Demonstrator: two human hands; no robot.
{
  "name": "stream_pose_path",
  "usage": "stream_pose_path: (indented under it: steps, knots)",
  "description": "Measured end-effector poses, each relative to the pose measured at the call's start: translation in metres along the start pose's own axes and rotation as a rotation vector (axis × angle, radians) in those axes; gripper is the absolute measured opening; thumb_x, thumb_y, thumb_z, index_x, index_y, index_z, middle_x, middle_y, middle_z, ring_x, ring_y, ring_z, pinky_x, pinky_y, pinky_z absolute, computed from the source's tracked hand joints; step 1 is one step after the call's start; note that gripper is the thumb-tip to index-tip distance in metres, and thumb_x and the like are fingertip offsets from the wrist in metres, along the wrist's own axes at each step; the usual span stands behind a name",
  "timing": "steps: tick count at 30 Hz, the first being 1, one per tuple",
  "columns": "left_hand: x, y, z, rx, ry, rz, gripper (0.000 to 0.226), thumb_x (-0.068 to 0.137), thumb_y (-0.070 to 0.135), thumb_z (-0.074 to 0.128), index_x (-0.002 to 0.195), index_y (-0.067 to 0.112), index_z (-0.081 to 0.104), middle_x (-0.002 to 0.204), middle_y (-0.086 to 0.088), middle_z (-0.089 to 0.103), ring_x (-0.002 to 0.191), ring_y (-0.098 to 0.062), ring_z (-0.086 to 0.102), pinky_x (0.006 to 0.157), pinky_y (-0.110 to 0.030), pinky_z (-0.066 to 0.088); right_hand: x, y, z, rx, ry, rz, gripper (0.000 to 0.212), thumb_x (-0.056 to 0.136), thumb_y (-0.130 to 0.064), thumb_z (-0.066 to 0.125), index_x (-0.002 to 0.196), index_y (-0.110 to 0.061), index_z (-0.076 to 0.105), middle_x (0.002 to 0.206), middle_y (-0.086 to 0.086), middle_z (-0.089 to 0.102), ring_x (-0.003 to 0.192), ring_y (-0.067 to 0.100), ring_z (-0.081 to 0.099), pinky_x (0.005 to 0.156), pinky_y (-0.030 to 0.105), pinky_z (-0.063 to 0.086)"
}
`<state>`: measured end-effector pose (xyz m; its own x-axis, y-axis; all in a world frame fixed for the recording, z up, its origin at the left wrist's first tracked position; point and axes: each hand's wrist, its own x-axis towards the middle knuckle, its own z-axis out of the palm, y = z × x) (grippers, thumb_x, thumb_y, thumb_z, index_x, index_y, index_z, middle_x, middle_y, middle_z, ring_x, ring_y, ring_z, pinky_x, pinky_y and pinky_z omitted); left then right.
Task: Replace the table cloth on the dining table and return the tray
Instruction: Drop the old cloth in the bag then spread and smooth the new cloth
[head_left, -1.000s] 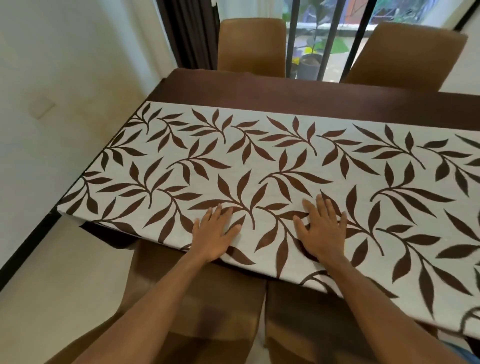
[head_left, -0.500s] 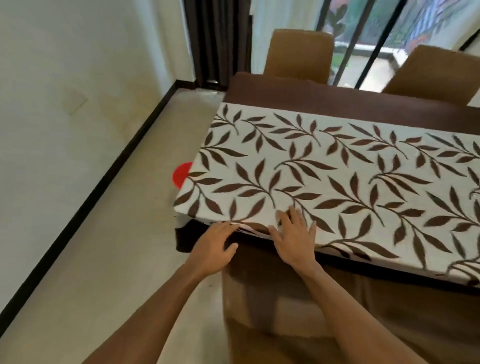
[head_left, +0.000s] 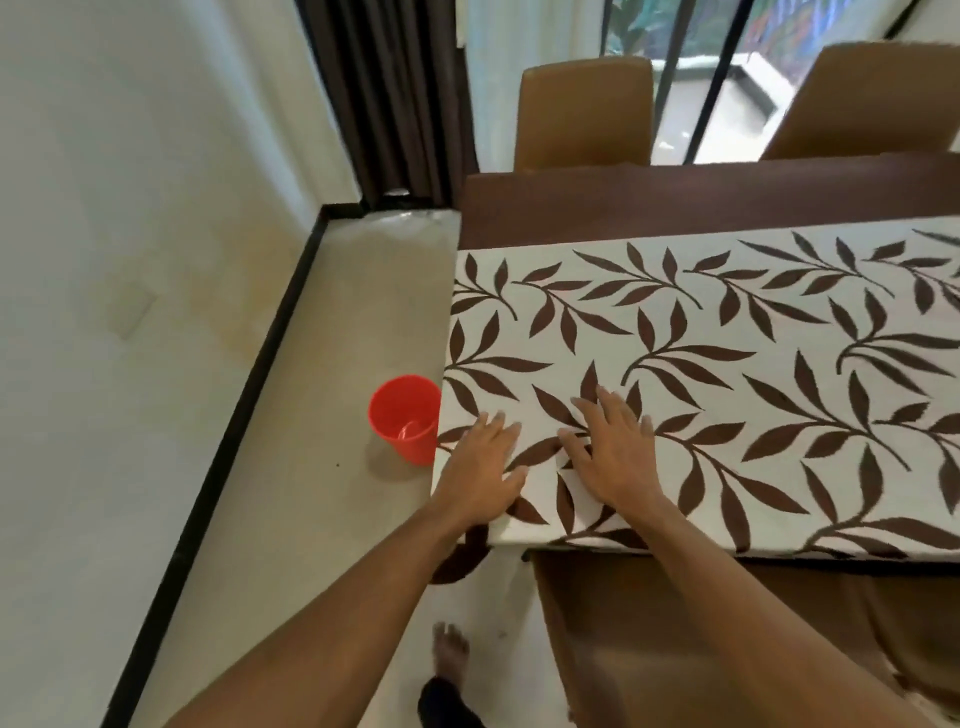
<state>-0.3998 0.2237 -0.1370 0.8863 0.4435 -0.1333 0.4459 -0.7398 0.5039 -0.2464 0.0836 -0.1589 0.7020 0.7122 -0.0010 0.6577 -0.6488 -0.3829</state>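
A white table cloth (head_left: 727, 374) with a brown leaf print lies across the dark brown dining table (head_left: 623, 208). Both my hands lie flat on the cloth near its front left corner. My left hand (head_left: 483, 467) presses the cloth right at the corner, fingers straight and spread. My right hand (head_left: 613, 457) rests flat just to its right, fingers spread too. A strip of bare table shows beyond the cloth's far edge. No tray is in view.
A red plastic bin (head_left: 405, 418) stands on the floor just left of the table corner. Two brown chairs (head_left: 584, 111) stand at the far side, another (head_left: 675, 639) is tucked in below my arms. My bare foot (head_left: 451, 649) is on the floor. A white wall runs along the left.
My view and both hands have moved left along the table to its corner. The hands went from the cloth's front edge back onto its top, flat. The red bin came fully into view.
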Motion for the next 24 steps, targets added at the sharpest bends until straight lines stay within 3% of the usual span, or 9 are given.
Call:
stream_pose_path:
  steps: [5,8,12,15,20,24]
  knots:
    - [0.098,-0.032,-0.030,0.040,-0.025,0.085,0.067,0.097,0.041,0.052,0.156,0.021,0.025,0.165,-0.006,0.014,0.153,-0.021,0.002,0.124,-0.040,0.008,0.074,-0.033,0.029,0.042,0.065,0.176,0.063,0.098,-0.062,0.024,0.149,-0.028,0.040,0.164,0.008,0.028,0.154,0.028,0.019,0.120,0.066,0.013]
    - [0.158,-0.053,-0.054,0.117,-0.044,0.147,0.066,0.099,0.043,0.048,0.156,0.021,0.024,0.166,-0.006,0.011,0.153,-0.022,0.000,0.124,-0.045,0.008,0.110,-0.060,0.041,0.031,0.094,0.217,0.058,0.102,-0.058,0.029,0.150,-0.027,0.040,0.165,0.008,0.026,0.154,0.027,0.016,0.119,0.064,0.008]
    - [0.234,-0.078,-0.076,0.210,-0.087,0.199,0.064,0.097,0.042,0.050,0.153,0.016,0.033,0.162,-0.014,0.023,0.152,-0.030,0.012,0.122,-0.047,0.015,0.163,-0.081,0.048,0.018,0.131,0.263,0.057,0.105,-0.057,0.025,0.148,-0.026,0.044,0.164,0.009,0.030,0.153,0.028,0.021,0.118,0.065,0.010]
    - [0.284,-0.095,-0.094,0.327,-0.105,0.189,0.062,0.099,0.046,0.045,0.154,0.020,0.031,0.163,-0.010,0.021,0.152,-0.031,0.013,0.120,-0.056,0.012,0.206,-0.088,0.049,0.007,0.154,0.266,0.054,0.103,-0.056,0.032,0.144,-0.025,0.049,0.160,0.011,0.037,0.150,0.030,0.028,0.117,0.066,0.016]
    - [0.387,-0.118,-0.121,0.453,-0.126,0.270,0.065,0.101,0.053,0.034,0.157,0.022,0.022,0.166,-0.007,0.013,0.153,-0.029,0.006,0.119,-0.059,0.005,0.287,-0.094,0.048,-0.019,0.083,0.333,0.056,0.103,-0.052,0.034,0.153,-0.026,0.037,0.166,0.009,0.022,0.155,0.029,0.014,0.119,0.066,0.009]
    - [0.457,-0.131,-0.131,0.453,-0.099,0.247,0.062,0.101,0.056,0.029,0.156,0.029,0.023,0.165,-0.007,0.015,0.152,-0.031,0.007,0.119,-0.059,0.006,0.346,-0.100,0.053,-0.063,0.100,0.381,0.055,0.103,-0.049,0.036,0.154,-0.028,0.034,0.167,0.009,0.020,0.154,0.031,0.016,0.117,0.068,0.013]
